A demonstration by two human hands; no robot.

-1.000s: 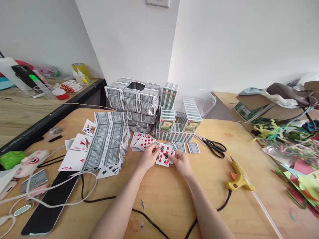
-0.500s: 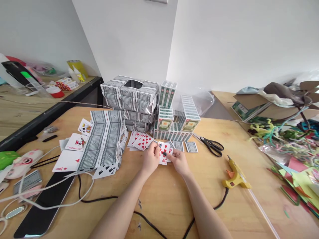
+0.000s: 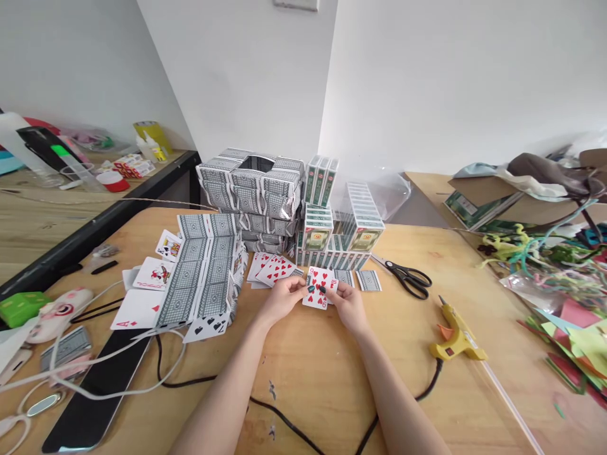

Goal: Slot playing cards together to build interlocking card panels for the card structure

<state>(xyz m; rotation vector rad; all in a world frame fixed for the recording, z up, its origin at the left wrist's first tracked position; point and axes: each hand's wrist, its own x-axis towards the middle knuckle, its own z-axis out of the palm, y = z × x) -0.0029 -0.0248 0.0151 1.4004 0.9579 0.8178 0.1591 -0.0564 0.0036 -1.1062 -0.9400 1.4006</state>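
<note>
While both hands meet over the middle of the wooden table (image 3: 332, 379), they pinch the same small sheaf of cards (image 3: 320, 289): the left hand (image 3: 283, 299) grips its left edge between thumb and fingers, the right hand (image 3: 348, 306) its right edge, dark-painted thumbnails pressed on the top face. That top card is a glossy red hearts card with a 9 in its corner, held face up just above the tabletop. How many cards lie beneath it cannot be told.

Just behind the hands, a fan of red hearts cards (image 3: 272, 268) lies face up, and two face-down cards (image 3: 368, 280) with grey patterned backs lie beside it. Toward the far edge stands a box-like build (image 3: 253, 193) of folded grey-backed cards, open at the top, its inside dark and unreadable. Right of it, sealed green-and-white card packs (image 3: 339, 230) are stacked in rows and on end. Left of the hands, a flat sheet of joined card backs (image 3: 203, 268) spreads out, with loose face-up cards along its left side, an ace among them.

Black-handled scissors (image 3: 405, 278) lie closed to the right, and nearer the right edge a yellow plastic glue gun (image 3: 456, 338) rests on its side, its black cord (image 3: 294, 430) looping across the near edge.
</note>
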